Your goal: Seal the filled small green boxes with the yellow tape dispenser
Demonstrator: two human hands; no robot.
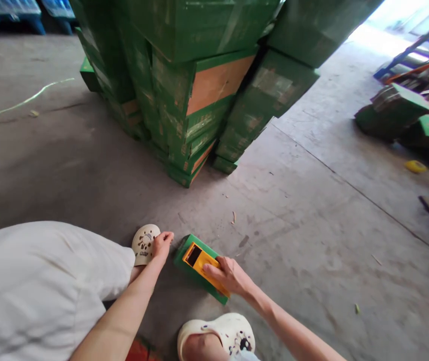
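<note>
My right hand [229, 275] is closed around a yellow handheld device with a dark screen [209, 269], the thumb lying across its top face. This device is over a small green box [214, 295] on the floor between my feet; whether the two touch, I cannot tell. Beside the box's left end is my left hand [163, 244], its fingers curled together. What they hold, if anything, is too small or hidden to make out. That hand partly covers a cream clog [145, 240] on one foot.
Stacked green cartons [177, 100] rise just ahead, some showing brown cardboard. Another clog [237, 328] is near the box. At right are more green cartons [391, 113], a yellow item [415, 166] and a blue metal frame [417, 55]. A pale strap [26, 103] lies at left on the concrete floor.
</note>
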